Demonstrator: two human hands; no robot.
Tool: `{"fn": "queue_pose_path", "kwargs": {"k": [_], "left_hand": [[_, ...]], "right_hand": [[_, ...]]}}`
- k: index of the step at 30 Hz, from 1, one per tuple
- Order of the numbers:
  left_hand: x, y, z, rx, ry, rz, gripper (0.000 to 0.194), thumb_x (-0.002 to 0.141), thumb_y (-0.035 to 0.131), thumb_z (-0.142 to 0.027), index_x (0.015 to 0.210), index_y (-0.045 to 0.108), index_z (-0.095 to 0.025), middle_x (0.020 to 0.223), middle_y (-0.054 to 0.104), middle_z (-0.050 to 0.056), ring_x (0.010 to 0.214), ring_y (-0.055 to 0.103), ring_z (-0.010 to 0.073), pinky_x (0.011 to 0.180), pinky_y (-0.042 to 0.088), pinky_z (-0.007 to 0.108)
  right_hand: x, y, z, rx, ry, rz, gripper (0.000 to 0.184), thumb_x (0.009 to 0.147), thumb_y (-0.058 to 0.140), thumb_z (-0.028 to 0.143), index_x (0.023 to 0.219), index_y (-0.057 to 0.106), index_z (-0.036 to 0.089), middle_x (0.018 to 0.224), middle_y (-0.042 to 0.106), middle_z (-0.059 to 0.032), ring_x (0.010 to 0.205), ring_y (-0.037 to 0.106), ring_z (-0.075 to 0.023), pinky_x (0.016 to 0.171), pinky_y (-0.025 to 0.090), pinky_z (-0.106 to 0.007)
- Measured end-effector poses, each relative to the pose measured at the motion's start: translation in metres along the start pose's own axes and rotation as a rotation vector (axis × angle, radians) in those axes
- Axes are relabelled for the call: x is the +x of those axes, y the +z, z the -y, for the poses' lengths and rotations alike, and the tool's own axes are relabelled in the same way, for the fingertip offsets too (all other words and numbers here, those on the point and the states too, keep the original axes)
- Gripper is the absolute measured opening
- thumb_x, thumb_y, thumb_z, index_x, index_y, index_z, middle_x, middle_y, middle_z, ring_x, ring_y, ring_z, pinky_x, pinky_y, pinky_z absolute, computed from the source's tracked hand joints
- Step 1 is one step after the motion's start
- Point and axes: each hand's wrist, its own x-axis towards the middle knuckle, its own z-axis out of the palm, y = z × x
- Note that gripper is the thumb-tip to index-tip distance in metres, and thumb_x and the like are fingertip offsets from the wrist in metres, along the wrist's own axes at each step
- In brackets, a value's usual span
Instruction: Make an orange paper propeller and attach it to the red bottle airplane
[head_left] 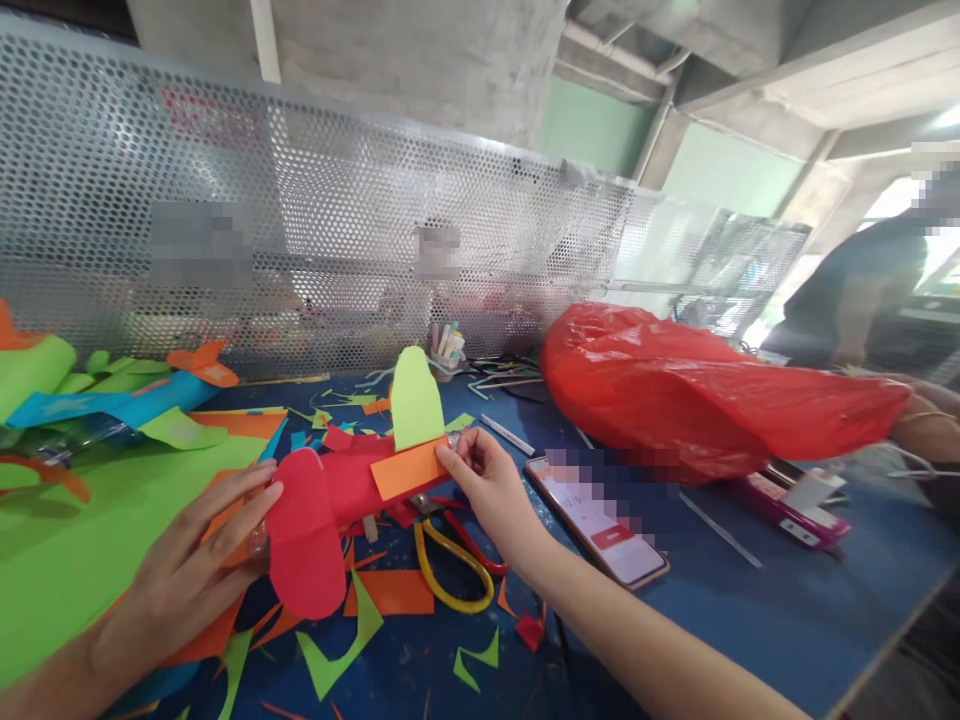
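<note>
A craft plane [360,478], apparently a clear plastic bottle wrapped in red paper, lies between my hands. At its left end is a rounded red paper piece [306,535], and a light green paper wing [417,400] rises from its far side. My left hand [199,550] grips the left end, fingertips on the red piece's edge. My right hand [491,480] pinches the right end of an orange paper strip [409,470] that lies across the body. Under the right end, scissors [456,565] with yellow and red handles rest on the table.
Green, orange and red paper scraps [341,640] litter the blue table [750,610]. A phone [596,525] lies to the right, before a large red plastic bag [675,390]. Other paper planes [161,395] sit left, by a perforated metal screen [360,230]. A person [855,280] stands at right.
</note>
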Motion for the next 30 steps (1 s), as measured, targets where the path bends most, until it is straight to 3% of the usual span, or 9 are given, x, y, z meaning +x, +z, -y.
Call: {"fn": "queue_pose_path", "kwargs": {"k": [4,7,8,10,12,16,19,25,30], "left_hand": [[-0.006,0.001,0.003,-0.067,-0.042,0.019,0.063,0.094,0.047,-0.011,0.149,0.026,-0.033,0.150,0.039,0.001,0.132,0.044,0.0200,0.113,0.037,0.032],[-0.009,0.001,0.008,-0.048,-0.039,0.019,0.063,0.094,0.047,-0.012,0.148,0.028,-0.036,0.147,0.043,0.001,0.131,0.046,0.0207,0.110,0.041,0.033],[-0.009,0.001,0.009,-0.038,-0.011,0.019,0.062,0.094,0.047,-0.012,0.148,0.029,-0.037,0.145,0.047,0.000,0.130,0.048,0.0202,0.109,0.042,0.033],[-0.010,0.001,0.010,-0.015,0.049,0.031,0.063,0.093,0.048,-0.012,0.147,0.030,-0.040,0.138,0.054,-0.002,0.128,0.050,0.0194,0.108,0.045,0.032],[-0.010,0.002,0.008,-0.019,0.031,0.037,0.062,0.093,0.047,-0.015,0.148,0.028,-0.038,0.136,0.056,-0.002,0.129,0.049,0.0205,0.109,0.044,0.033],[-0.010,0.004,0.001,-0.073,-0.130,0.034,0.057,0.096,0.039,-0.022,0.150,0.024,-0.037,0.138,0.054,0.000,0.130,0.049,0.0224,0.111,0.041,0.036],[-0.009,0.003,0.001,-0.042,-0.113,0.022,0.060,0.095,0.043,-0.021,0.149,0.024,-0.038,0.137,0.056,0.000,0.124,0.055,0.0234,0.108,0.045,0.037],[-0.006,0.000,0.008,-0.015,-0.003,0.028,0.066,0.093,0.049,-0.014,0.149,0.025,-0.036,0.129,0.061,0.001,0.122,0.056,0.0212,0.106,0.046,0.032],[-0.007,0.001,0.006,-0.024,-0.044,0.015,0.065,0.093,0.049,-0.013,0.149,0.025,-0.036,0.139,0.053,0.002,0.122,0.055,0.0211,0.107,0.045,0.032]], "right_hand": [[-0.004,-0.003,0.006,-0.049,-0.133,-0.094,0.025,0.087,0.056,0.038,0.076,0.040,0.022,0.070,0.039,0.0050,0.061,0.038,-0.0125,0.057,0.036,-0.025],[-0.013,-0.009,0.013,-0.367,-0.477,-0.145,0.007,0.088,0.055,0.024,0.086,0.049,0.022,0.080,0.051,-0.0003,0.075,0.049,-0.0166,0.069,0.043,-0.030],[-0.017,-0.011,0.016,-0.504,-0.624,-0.095,0.005,0.088,0.055,0.020,0.093,0.055,0.021,0.088,0.056,-0.0038,0.085,0.053,-0.0191,0.077,0.044,-0.034],[-0.024,-0.013,0.019,-0.724,-0.875,0.061,0.020,0.090,0.055,0.019,0.108,0.060,0.023,0.106,0.061,-0.0075,0.099,0.054,-0.0216,0.089,0.042,-0.039],[-0.028,-0.012,0.020,-0.850,-1.016,0.185,0.027,0.093,0.054,0.022,0.119,0.060,0.026,0.115,0.063,-0.0064,0.107,0.054,-0.0210,0.100,0.036,-0.040],[-0.032,-0.007,0.017,-0.965,-1.022,0.281,0.035,0.097,0.046,0.025,0.131,0.054,0.024,0.123,0.065,-0.0030,0.118,0.051,-0.0172,0.113,0.021,-0.037],[-0.030,-0.005,0.015,-0.999,-0.979,0.313,0.037,0.100,0.042,0.028,0.135,0.051,0.022,0.130,0.063,-0.0034,0.123,0.048,-0.0167,0.116,0.015,-0.036],[-0.027,-0.005,0.010,-1.011,-0.939,0.347,0.041,0.100,0.040,0.032,0.139,0.047,0.020,0.136,0.058,-0.0048,0.127,0.045,-0.0181,0.116,0.017,-0.038],[-0.026,-0.005,0.008,-1.014,-0.926,0.365,0.043,0.100,0.040,0.033,0.141,0.045,0.021,0.138,0.056,-0.0052,0.129,0.043,-0.0184,0.115,0.020,-0.038]]}}
